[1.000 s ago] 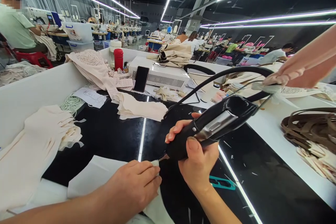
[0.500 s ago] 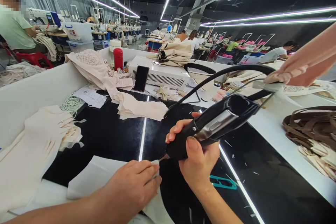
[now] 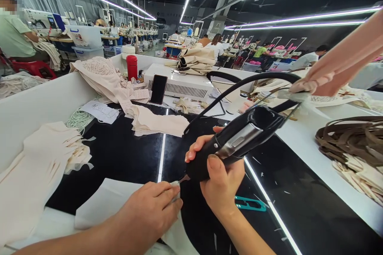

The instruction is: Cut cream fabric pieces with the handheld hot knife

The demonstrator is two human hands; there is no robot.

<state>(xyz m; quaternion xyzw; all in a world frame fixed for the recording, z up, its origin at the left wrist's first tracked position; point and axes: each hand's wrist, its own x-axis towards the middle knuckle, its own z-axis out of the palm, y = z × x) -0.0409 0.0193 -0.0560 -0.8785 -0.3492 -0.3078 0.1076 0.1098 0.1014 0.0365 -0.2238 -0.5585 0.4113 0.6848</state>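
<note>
My right hand (image 3: 223,183) is wrapped round a black corded hand tool (image 3: 236,139) with a silver side panel and a thin metal tip (image 3: 184,178). The tool slants down to the left, and its tip is at the fabric edge by my left fingertips. My left hand (image 3: 152,207) is closed over the edge of pale cream fabric (image 3: 101,201), gripping it against the black tabletop. More of this fabric (image 3: 176,235) hangs out below my left hand. Beyond my right wrist lies a teal thread snipper (image 3: 249,203).
Cut cream pieces lie in stacks at left (image 3: 44,155) and centre (image 3: 158,121). Behind them are a phone (image 3: 158,89), a red flask (image 3: 132,67) and a white slotted box (image 3: 179,81). A black cable (image 3: 236,85) loops overhead from pink cloth (image 3: 338,63). Brown straps (image 3: 344,135) lie right.
The view has shifted slightly, moving everything a little left in the picture. The tool's tip now sits closer to the fabric edge. Both hands keep their grips.
</note>
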